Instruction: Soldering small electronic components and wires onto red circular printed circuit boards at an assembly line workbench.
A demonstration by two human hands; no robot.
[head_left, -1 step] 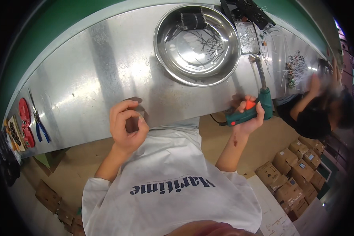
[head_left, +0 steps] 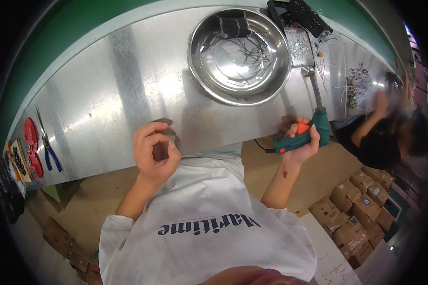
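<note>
My right hand is wrapped around the handle of a green soldering gun with an orange-red trigger. The metal barrel points away from me, its tip close to a small silvery tray. My left hand hovers at the bench's near edge, fingers curled into a ring with thumb and fingertip together. Anything pinched there is too small to make out. Beyond my hands stands a wide steel bowl. Thin dark wire pieces lie loose in it, beside a bundle of dark wires.
Blue-handled pliers and a red tool lie at the left end of the metal bench. A black fixture stands behind the tray. Tangled white wires lie near a co-worker at right. Cardboard boxes stand below.
</note>
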